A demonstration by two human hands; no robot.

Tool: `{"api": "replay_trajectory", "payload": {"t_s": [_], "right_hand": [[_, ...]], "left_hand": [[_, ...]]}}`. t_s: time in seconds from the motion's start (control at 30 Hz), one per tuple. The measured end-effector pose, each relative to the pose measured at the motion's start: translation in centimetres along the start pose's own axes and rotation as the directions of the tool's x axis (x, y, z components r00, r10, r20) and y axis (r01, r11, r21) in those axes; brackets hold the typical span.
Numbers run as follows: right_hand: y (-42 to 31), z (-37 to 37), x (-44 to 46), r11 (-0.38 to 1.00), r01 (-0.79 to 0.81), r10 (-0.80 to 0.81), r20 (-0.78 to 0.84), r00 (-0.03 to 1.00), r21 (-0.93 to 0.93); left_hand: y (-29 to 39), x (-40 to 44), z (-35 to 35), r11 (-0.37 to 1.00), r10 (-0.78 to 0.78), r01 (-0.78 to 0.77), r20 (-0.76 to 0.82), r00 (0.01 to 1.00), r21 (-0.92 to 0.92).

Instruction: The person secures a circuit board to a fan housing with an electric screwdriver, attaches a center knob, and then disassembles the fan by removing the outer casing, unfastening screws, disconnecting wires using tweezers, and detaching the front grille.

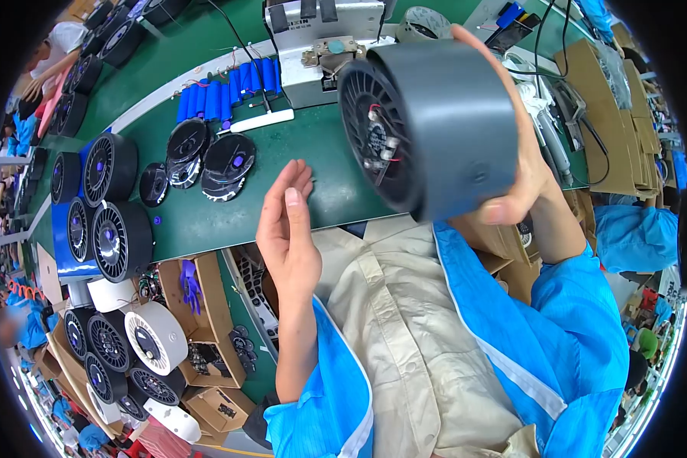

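The right hand (523, 172) is clamped around the closed outer end of a dark grey, smooth, drum-shaped plastic housing (466, 126), its thumb on the lower side and its fingers over the upper edge. The housing is held tilted in the air above the front edge of a green-topped desk (324, 149), its slatted round face turned to the left, with a small circuit board (378, 141) and red wires visible in that face. The left hand (288, 240) holds nothing; its palm is open toward the housing, fingers extended and thumb raised, well apart from it near the desk's front edge. Beyond the hands stands a silvery metal machine (313, 80), partly hidden by the housing. To its left on the desk lie a group of blue cylindrical cells (225, 93) with thin wires, a slim white bar (261, 120) and several glossy black round discs (229, 158). Farther left sit black drum-shaped housings with spoked faces (122, 240), and below them a white drum-shaped housing (164, 336). Beside that white one, a brown cardboard box (220, 305) holds a purple glove (190, 286).
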State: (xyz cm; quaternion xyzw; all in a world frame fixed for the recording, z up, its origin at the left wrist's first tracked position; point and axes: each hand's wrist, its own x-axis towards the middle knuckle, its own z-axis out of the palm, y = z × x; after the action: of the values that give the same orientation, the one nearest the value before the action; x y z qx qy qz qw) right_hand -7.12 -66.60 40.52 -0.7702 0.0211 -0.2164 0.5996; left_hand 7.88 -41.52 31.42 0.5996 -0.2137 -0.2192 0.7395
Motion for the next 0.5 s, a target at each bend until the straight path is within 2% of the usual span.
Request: {"api": "replay_trajectory", "payload": {"t_s": [0.1, 0.2, 0.27, 0.37, 0.5], "right_hand": [[-0.7, -0.6, 0.1, 0.971, 0.056, -0.065, -0.033, 0.997, -0.232], [-3.6, -0.2, 0.6, 0.985, 0.03, -0.041, -0.064, 0.997, -0.17], [-5.4, -0.6, 1.1, 0.99, 0.016, -0.027, -0.079, 0.997, -0.138], [-7.6, -1.5, 1.8, 0.867, -0.124, 0.133, -0.015, 0.991, -0.483], [-8.2, -1.8, 1.9, 0.77, -0.018, 0.063, 0.048, 0.997, -0.637]], "left_hand": [[0.0, 0.0, -0.1, 0.998, -0.011, 0.011, 0.002, 1.0, 0.064], [-0.6, 0.1, -0.5, 0.991, 0.05, -0.048, -0.012, 0.999, 0.127], [-0.8, 0.1, -0.7, 0.991, 0.035, -0.034, -0.006, 0.999, 0.132], [-1.1, 0.1, -0.7, 0.989, 0.012, -0.013, 0.009, 1.0, 0.145], [-1.5, 0.1, -0.7, 0.985, 0.041, -0.043, 0.019, 0.999, 0.168]]}}
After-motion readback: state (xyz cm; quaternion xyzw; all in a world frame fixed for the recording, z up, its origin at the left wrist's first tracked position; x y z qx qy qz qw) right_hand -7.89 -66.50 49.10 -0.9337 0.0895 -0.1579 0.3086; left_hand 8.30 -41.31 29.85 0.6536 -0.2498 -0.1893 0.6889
